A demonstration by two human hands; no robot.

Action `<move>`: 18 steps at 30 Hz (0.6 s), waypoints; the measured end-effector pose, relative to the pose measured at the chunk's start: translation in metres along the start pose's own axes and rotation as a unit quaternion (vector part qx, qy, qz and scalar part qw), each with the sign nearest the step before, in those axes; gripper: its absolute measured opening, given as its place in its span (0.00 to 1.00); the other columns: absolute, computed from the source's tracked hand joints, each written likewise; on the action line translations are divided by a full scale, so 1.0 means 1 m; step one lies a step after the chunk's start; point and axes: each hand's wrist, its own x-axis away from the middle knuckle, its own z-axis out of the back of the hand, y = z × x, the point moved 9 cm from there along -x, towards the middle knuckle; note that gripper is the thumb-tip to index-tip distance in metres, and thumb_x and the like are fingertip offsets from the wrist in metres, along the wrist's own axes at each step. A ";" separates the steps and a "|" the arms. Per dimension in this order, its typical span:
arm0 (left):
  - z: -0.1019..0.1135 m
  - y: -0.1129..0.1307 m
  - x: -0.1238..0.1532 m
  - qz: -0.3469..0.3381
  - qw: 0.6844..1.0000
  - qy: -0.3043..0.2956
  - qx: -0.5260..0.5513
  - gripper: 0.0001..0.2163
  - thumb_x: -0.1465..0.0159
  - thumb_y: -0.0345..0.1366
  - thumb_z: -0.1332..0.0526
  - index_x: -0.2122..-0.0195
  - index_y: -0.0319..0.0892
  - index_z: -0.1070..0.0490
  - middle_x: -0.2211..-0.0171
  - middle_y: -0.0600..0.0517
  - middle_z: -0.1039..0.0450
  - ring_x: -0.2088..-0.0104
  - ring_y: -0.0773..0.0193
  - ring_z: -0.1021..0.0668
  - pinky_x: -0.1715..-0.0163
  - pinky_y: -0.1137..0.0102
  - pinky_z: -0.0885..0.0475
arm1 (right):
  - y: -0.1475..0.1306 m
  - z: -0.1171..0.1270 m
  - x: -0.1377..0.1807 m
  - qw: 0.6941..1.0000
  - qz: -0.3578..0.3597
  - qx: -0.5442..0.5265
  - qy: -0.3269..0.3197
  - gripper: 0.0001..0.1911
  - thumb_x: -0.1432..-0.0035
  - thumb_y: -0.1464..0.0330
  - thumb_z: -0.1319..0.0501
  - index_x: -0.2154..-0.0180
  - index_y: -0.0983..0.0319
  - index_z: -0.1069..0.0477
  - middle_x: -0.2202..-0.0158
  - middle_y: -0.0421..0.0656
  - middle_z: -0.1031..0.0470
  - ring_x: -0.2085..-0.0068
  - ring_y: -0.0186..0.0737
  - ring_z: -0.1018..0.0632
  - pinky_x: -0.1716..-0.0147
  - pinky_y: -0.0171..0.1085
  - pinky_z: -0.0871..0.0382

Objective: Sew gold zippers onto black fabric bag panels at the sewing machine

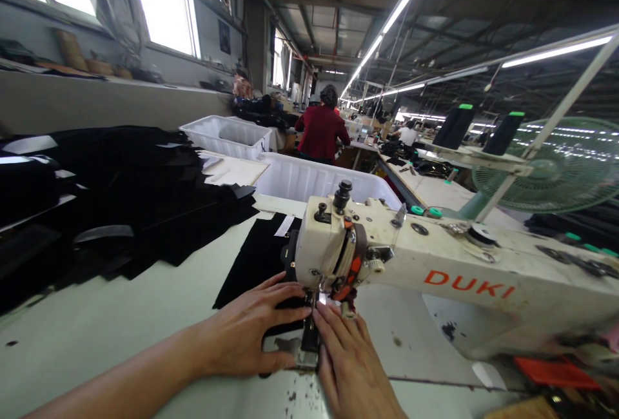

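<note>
A white sewing machine [333,238] with orange lettering stands on the pale sewing table. Black fabric [246,264] lies under and left of its head, with a small white strip [284,225] on it. My left hand [256,322] rests palm down, fingers spread over the fabric edge left of the needle area, thumb apart. To the right of the presser foot, my right hand [348,354] lies flat with its fingers stretched forward. Their fingertips come close together near the needle, which is partly hidden by the machine head and fingers.
Stacked black fabric pieces [145,206] cover the table's left side. Beyond stand white plastic bins [309,177] and a person in a dark red top [323,130]. Black thread cones [454,127] and a green fan [546,167] are at right.
</note>
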 end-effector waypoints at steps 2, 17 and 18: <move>-0.001 0.000 -0.001 -0.001 1.000 -0.006 0.002 0.29 0.40 0.50 0.36 0.38 0.49 0.35 0.39 0.43 0.36 0.38 0.48 0.36 0.36 0.51 0.47 | -0.001 0.001 0.000 1.000 0.005 0.015 0.006 0.27 0.41 0.76 0.48 0.40 0.62 0.37 0.39 0.41 0.35 0.41 0.46 0.32 0.43 0.50 0.36; -0.001 -0.006 0.003 -0.004 0.998 0.036 0.051 0.26 0.42 0.52 0.35 0.43 0.52 0.30 0.43 0.52 0.31 0.41 0.56 0.30 0.35 0.60 0.50 | -0.009 0.010 -0.001 0.976 0.152 0.105 0.118 0.22 0.44 0.70 0.47 0.47 0.65 0.31 0.47 0.44 0.25 0.51 0.43 0.24 0.53 0.41 0.34; 0.001 -0.011 0.003 0.004 0.998 0.041 0.040 0.22 0.39 0.50 0.36 0.45 0.51 0.28 0.44 0.53 0.29 0.43 0.58 0.29 0.36 0.64 0.47 | -0.008 0.008 -0.001 0.976 0.154 0.102 0.119 0.23 0.44 0.70 0.46 0.47 0.64 0.31 0.48 0.44 0.25 0.51 0.43 0.24 0.53 0.41 0.34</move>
